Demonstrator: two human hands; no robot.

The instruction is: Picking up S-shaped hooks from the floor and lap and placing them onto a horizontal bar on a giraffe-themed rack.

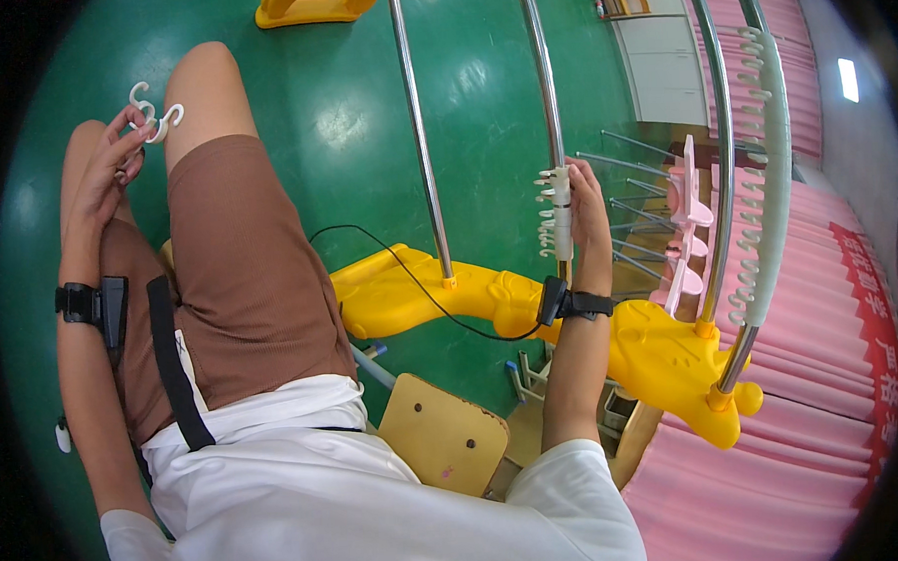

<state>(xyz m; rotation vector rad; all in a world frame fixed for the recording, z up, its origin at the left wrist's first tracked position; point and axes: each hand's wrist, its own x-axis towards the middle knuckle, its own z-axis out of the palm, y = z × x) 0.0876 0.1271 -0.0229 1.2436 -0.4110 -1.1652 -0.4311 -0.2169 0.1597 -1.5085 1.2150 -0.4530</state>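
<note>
Hooks (166, 126), white, at ten o'clock, pinched in left hand (107, 169). Right hand (590, 208) at two o'clock, fingers against hook stack (563, 239) on steel pole (542, 74); whether wrapped round it, cannot tell.

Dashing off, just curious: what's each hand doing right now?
Left hand: closed, holding white hooks.
Right hand: at the hooked tube on the pole; grip cannot be told.

The top edge crops the pole (544, 79) by the right hand (589, 206).
</note>
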